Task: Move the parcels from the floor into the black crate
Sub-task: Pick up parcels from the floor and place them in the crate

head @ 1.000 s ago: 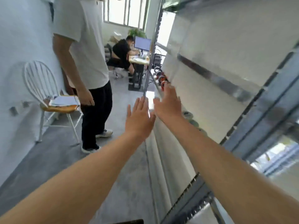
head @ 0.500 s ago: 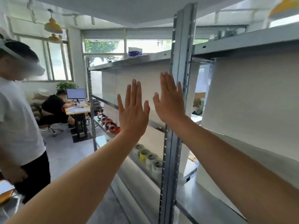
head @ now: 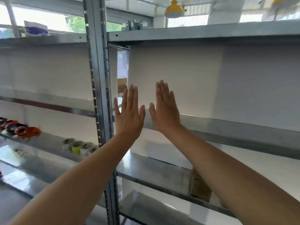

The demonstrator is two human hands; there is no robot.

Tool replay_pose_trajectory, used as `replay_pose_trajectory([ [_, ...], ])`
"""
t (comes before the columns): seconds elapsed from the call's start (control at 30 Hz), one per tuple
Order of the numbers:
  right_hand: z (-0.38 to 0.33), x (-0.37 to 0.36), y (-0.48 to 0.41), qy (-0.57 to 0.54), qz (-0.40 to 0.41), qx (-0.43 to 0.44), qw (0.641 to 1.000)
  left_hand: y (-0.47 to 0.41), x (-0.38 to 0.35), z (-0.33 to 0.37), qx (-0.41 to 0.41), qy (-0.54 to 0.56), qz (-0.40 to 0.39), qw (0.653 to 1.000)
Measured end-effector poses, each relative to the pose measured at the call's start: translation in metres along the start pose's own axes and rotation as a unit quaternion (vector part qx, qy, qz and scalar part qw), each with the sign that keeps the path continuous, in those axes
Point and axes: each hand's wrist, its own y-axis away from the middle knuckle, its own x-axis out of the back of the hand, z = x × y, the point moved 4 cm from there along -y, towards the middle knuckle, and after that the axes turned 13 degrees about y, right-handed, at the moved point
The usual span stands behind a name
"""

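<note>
My left hand (head: 129, 115) and my right hand (head: 164, 111) are raised side by side in front of a metal shelving unit, backs toward me, fingers straight and together, holding nothing. A small gap separates the two thumbs. No parcels, floor or black crate appear in this view.
A grey steel upright (head: 99, 95) stands just left of my left hand. Metal shelves (head: 227, 124) run across the view with white back panels. Rolls of tape (head: 78, 146) and orange and dark rolls (head: 21, 129) lie on a lower left shelf. A cardboard box (head: 200, 186) sits low behind the shelves.
My view has swung right and up, from the aisle with a standing person to facing the shelves. Both hands stay raised and flat throughout.
</note>
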Motion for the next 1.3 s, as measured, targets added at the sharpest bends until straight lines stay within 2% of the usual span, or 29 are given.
replay_pose_trajectory([
  [0.1,0.057,0.031,0.026,0.041,-0.002,-0.028,0.999,0.007,-0.010,0.074,-0.043,0.048,-0.012,0.998],
  [0.2,0.122,0.066,0.058,0.070,-0.002,-0.063,0.995,0.020,-0.024,0.146,-0.073,0.051,-0.015,0.996],
  [0.43,0.299,0.156,0.158,0.150,-0.009,-0.157,0.976,0.080,-0.054,0.333,-0.132,0.113,-0.041,0.984],
  [0.53,0.365,0.194,0.208,0.180,-0.012,-0.207,0.961,0.113,-0.061,0.418,-0.167,0.149,-0.058,0.973],
  [0.8,0.505,0.293,0.353,0.269,-0.038,-0.275,0.922,0.216,-0.069,0.621,-0.228,0.265,-0.124,0.929],
  [1.07,0.585,0.354,0.463,0.317,-0.047,-0.360,0.876,0.296,-0.082,0.746,-0.303,0.337,-0.182,0.872],
  [1.3,0.642,0.363,0.535,0.387,-0.138,-0.419,0.809,0.359,-0.121,0.828,-0.348,0.400,-0.237,0.814],
])
